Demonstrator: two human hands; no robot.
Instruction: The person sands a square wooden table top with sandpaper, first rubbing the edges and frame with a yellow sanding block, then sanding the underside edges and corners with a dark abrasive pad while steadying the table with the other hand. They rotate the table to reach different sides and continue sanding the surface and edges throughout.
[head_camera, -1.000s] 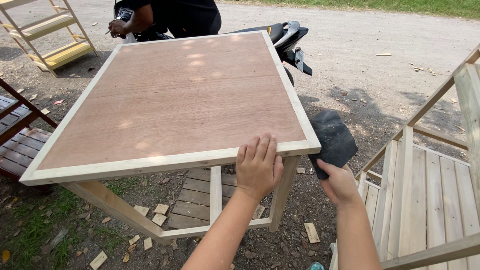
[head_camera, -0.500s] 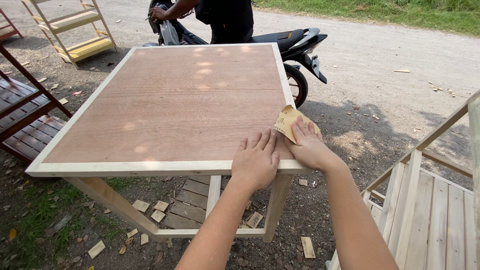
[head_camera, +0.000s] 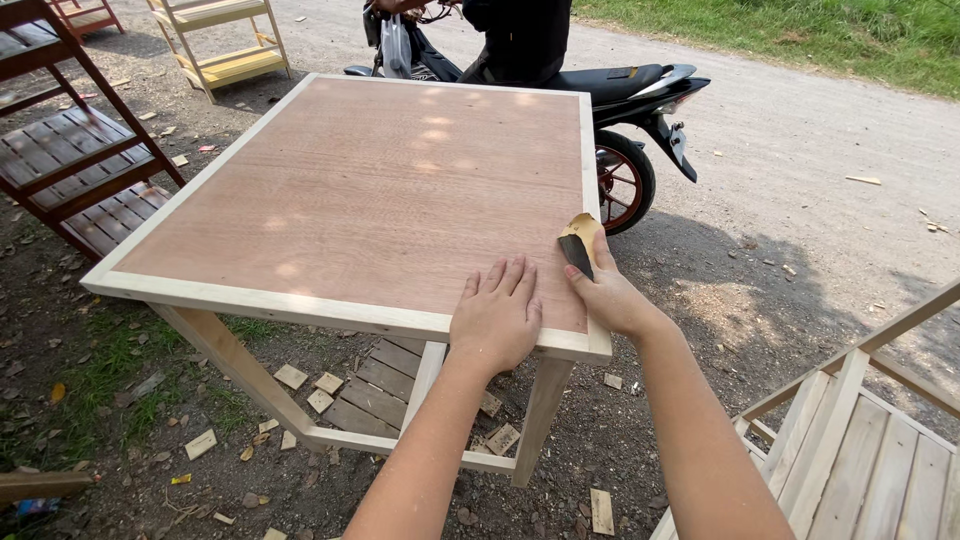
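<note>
Plywood table (head_camera: 350, 190) under flat left hand (head_camera: 495, 315); right hand (head_camera: 608, 295) pinches sandpaper (head_camera: 580, 240).

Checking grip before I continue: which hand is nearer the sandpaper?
Right. The right hand holds the sandpaper on the table's right edge; the left hand lies flat beside it, apart.

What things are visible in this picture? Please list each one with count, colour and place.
table: one, reddish-brown top with pale wood frame, centre.
sandpaper: one folded piece, tan and dark, on the table's right edge.
motorbike: one, black, behind the table, a person in dark clothes on it.
shelf rack: one, pale yellow, top left.
slatted rack: one, dark red-brown, far left.
wood offcuts: several, pale, on the ground under the table.
slatted frame: one, pale wood, bottom right.
left hand: flat on the table's near edge.
right hand: grip on the sandpaper.
</note>
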